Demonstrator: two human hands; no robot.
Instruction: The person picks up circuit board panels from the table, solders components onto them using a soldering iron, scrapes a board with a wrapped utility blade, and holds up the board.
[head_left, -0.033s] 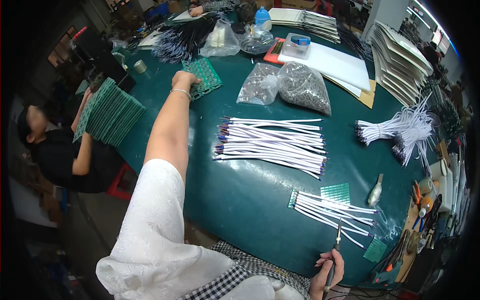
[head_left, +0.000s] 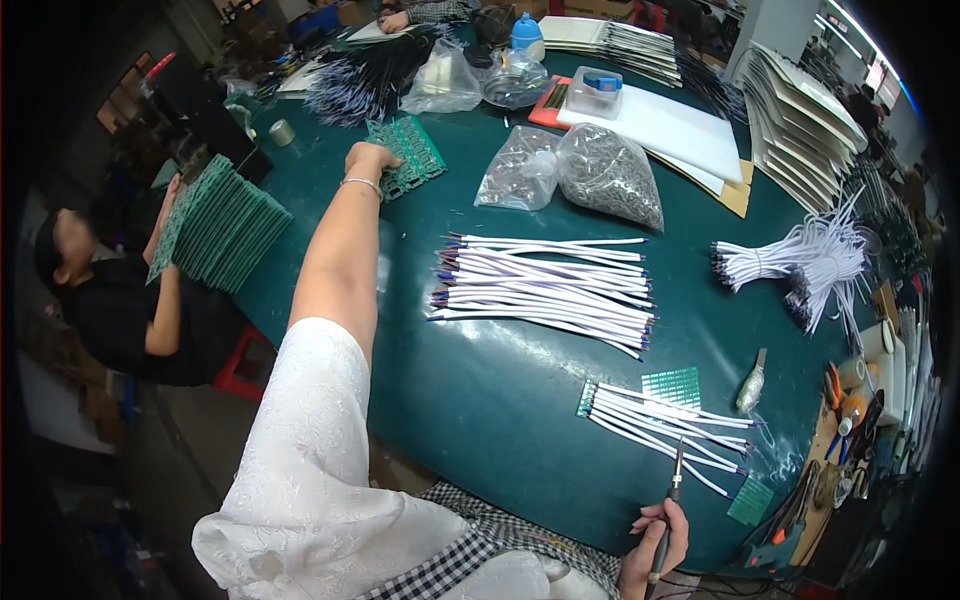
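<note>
The left hand reaches a green circuit board left of centre in the upper frame, arm stretched almost straight. The thumb lies against the board; whether the hidden fingers grip it cannot be told. Probably light, stiff and easily cracked, the board is best held by its edges. At lower right, the right hand curls around a soldering iron, tip pointing up the frame.

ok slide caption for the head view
Left hand on flat green circuit panel, right hand holding slim black soldering iron.
</note>
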